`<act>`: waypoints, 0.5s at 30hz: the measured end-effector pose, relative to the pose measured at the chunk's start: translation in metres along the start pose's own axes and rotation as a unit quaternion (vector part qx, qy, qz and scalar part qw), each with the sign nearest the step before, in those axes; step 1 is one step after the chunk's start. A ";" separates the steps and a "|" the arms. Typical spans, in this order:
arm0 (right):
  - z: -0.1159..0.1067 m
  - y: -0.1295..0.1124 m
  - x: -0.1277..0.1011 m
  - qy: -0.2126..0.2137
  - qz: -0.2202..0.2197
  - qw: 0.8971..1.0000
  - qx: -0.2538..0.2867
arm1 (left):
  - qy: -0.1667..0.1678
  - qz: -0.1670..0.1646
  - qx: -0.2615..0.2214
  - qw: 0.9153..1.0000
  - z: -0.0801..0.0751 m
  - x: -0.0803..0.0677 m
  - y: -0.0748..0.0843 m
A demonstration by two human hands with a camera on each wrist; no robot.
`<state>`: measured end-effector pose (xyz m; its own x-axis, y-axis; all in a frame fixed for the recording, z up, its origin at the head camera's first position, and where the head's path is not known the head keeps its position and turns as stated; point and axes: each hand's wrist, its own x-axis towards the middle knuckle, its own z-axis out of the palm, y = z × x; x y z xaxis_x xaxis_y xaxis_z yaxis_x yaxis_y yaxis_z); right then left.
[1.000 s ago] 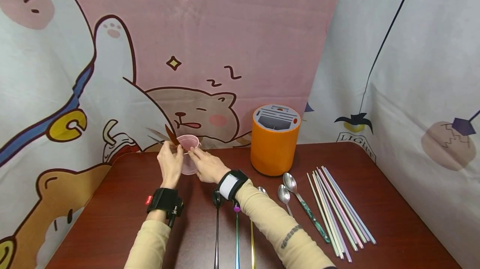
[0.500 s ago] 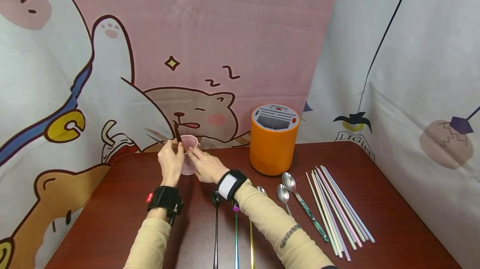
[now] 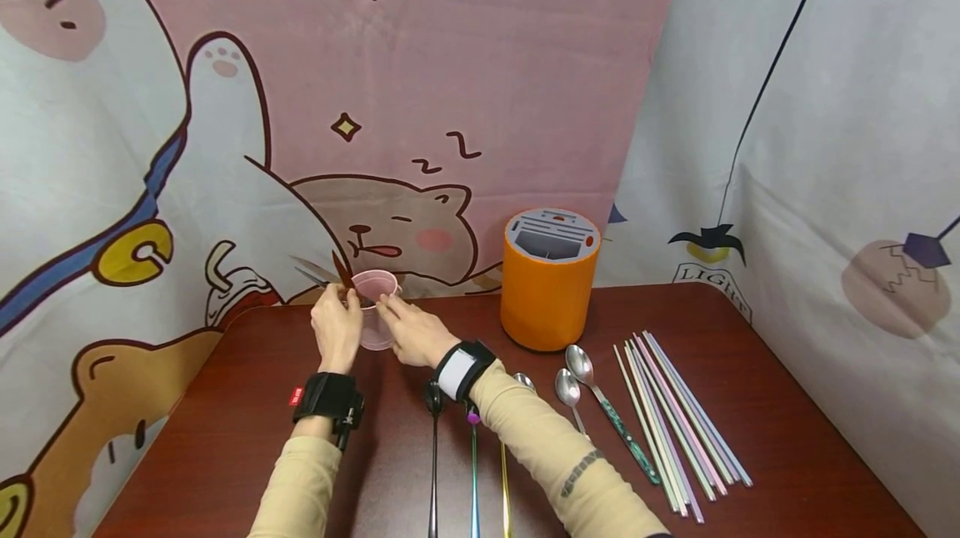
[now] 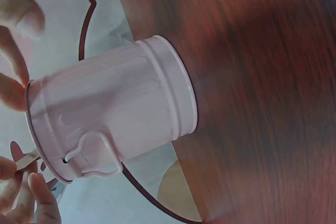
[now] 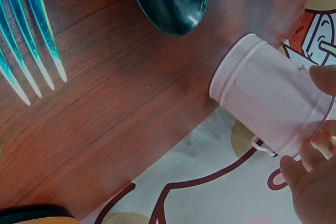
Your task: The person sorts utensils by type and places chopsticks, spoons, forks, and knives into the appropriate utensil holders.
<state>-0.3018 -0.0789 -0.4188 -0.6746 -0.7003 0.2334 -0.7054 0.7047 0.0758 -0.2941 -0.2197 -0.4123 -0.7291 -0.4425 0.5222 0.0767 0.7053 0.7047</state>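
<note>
A pink bucket [image 4: 105, 108] with small loop handles at its rim stands at the table's back left. My left hand [image 3: 335, 325] is at the rim's left side, its fingertips pinching a slim reddish-brown blade-shaped piece [image 3: 342, 269] that tilts left. Thin silver blades [image 3: 309, 269] stick out behind this hand. From the other side, my right hand [image 3: 412, 331] holds the rim between its fingertips. The right wrist view shows these fingers close around the bucket's upper edge. Inside the bucket, most of the contents are hidden.
Right of the hands stands an orange utensil holder [image 3: 547, 304] with a grey slotted top. Nearer lie a black spoon [image 3: 434, 398], a rainbow-coloured fork [image 5: 34, 35], and silver spoons [image 3: 567, 389]. Pastel chopsticks [image 3: 678, 421] lie to their right. The right sleeve overlaps some cutlery.
The reddish-brown piece swings from a left tilt to nearly upright and back to a left tilt in my left fingers. The bucket and right hand stay nearly still.
</note>
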 end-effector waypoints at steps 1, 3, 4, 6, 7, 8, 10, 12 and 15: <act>0.000 0.000 0.000 0.000 0.002 1.000 0.001 | -0.002 -0.004 -0.002 1.000 -0.001 0.000 0.000; 0.001 0.000 0.000 0.000 0.005 1.000 0.005 | -0.002 -0.011 -0.007 1.000 -0.001 0.000 0.000; 0.001 0.000 0.000 0.000 0.005 1.000 0.005 | -0.001 -0.018 -0.009 1.000 -0.002 0.000 -0.001; 0.002 0.001 -0.001 -0.001 0.007 1.000 0.003 | 0.001 -0.033 -0.014 0.999 -0.002 0.000 -0.001; 0.002 0.001 -0.001 -0.002 0.007 1.000 0.002 | 0.003 -0.040 -0.015 0.999 -0.002 0.000 -0.001; 0.003 0.001 -0.001 -0.004 0.007 1.000 0.003 | 0.005 -0.047 -0.016 0.999 -0.002 0.000 -0.002; 0.003 0.001 -0.001 -0.007 0.007 1.000 0.003 | 0.007 -0.061 -0.017 0.998 -0.003 0.000 -0.004; 0.004 0.001 -0.001 -0.010 0.008 1.000 0.005 | 0.009 -0.074 -0.016 0.997 -0.003 0.001 -0.006; 0.004 0.001 -0.001 -0.009 0.006 1.000 0.006 | 0.006 -0.089 -0.012 0.996 -0.003 0.001 -0.009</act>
<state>-0.3026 -0.0777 -0.4227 -0.6866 -0.6938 0.2172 -0.6997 0.7118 0.0617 -0.2934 -0.2279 -0.4164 -0.7239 -0.5668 0.3933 -0.0366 0.6009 0.7985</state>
